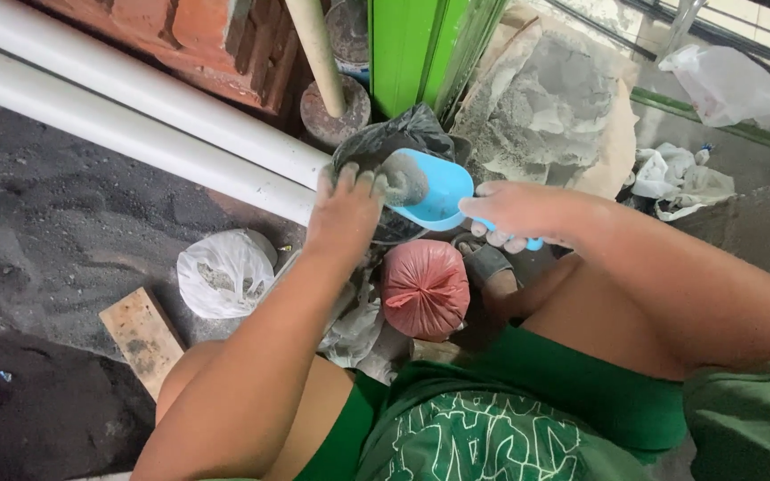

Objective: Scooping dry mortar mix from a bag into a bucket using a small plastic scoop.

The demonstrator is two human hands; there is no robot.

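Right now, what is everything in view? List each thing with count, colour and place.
Blue plastic scoop: one, holding grey powder, centre.
Dark plastic bag: one, open, behind the scoop.
Tied pink bag: one, below the scoop.
White plastic bag: one, left of centre.
White pipes: two, upper left.
Wooden block: one, lower left.
Open cement sack: one, grey-brown, upper right.
Green post: one, top centre.
Left hand: on the dark bag's rim.
Right hand: gripping the scoop's handle.
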